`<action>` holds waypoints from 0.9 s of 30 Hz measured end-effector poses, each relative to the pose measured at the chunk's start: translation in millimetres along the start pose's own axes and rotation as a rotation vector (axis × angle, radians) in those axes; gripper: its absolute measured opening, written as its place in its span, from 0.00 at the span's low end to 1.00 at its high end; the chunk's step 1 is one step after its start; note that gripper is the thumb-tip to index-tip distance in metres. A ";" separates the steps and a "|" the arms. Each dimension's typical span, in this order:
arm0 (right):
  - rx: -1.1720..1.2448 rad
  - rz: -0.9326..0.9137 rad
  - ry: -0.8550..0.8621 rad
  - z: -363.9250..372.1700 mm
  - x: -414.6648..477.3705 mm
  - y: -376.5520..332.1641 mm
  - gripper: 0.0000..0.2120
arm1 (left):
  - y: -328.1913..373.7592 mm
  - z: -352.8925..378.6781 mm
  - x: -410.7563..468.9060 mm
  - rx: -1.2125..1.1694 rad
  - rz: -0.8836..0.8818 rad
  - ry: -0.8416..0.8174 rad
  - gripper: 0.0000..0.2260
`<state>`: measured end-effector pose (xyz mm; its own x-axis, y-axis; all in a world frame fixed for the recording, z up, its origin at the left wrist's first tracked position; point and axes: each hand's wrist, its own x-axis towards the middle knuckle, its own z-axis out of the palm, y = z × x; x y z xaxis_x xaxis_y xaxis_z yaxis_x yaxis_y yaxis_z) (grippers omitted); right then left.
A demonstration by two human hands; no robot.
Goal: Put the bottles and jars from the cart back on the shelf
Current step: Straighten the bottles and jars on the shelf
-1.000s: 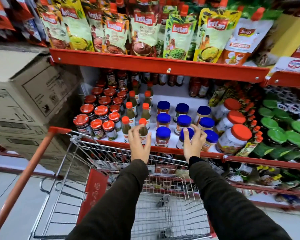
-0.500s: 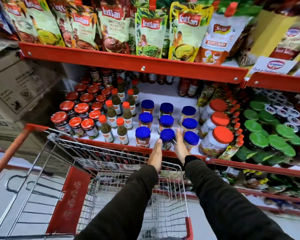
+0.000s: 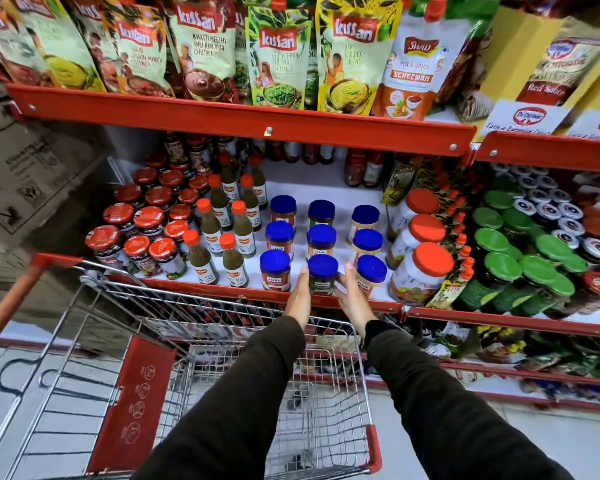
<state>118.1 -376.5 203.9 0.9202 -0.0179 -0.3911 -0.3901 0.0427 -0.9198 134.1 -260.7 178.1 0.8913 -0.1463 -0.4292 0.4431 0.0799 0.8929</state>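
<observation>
**Blue-lidded jar stands upright between our two hands at the shelf's front edge**

We have the blue-lidded jar standing upright in the front row of the shelf, its long axis vertical and its base on the white shelf board just behind the red lip. Our left hand lies flat against the jar's left side, and our right hand cups its right side. The fingers of both hands are extended and loosely pressed to the glass, not clenched; we judge them to be steadying the jar rather than lifting it, though we cannot tell how firm the contact is on the far side.

The jar sits directly ahead of both palms, so neither hand is clearly nearer. Its neighbours stand just beside it: another blue-lidded jar on the left and one on the right, with our fingers filling the gaps between them. Any adjustment should therefore be a short push straight back or a small turn about the vertical axis; sideways room is scarce.

Below our forearms, the cart stands against the shelf. Its basket looks nearly empty, apart from a small dark shape on the wire floor that we cannot identify.
</observation>
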 end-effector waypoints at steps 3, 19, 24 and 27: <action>-0.018 -0.028 -0.021 1.5 -4.0 -4.2 0.51 | 0.6 -3.8 1.2 0.018 0.002 -0.012 0.46; 0.073 -0.090 0.491 -46.5 -17.9 22.3 0.40 | -8.0 64.7 -15.3 0.086 0.164 0.038 0.20; 0.088 -0.098 0.329 -53.9 -18.6 15.9 0.29 | 11.3 84.2 5.4 -0.016 0.029 -0.071 0.25; 0.107 -0.102 0.285 -57.0 -18.1 13.1 0.27 | 6.6 86.3 15.1 -0.006 0.053 -0.116 0.25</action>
<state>94.5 -432.5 197.1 0.9021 -0.3060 -0.3043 -0.2767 0.1309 -0.9520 142.2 -347.4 189.3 0.8965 -0.2551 -0.3623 0.3964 0.0961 0.9130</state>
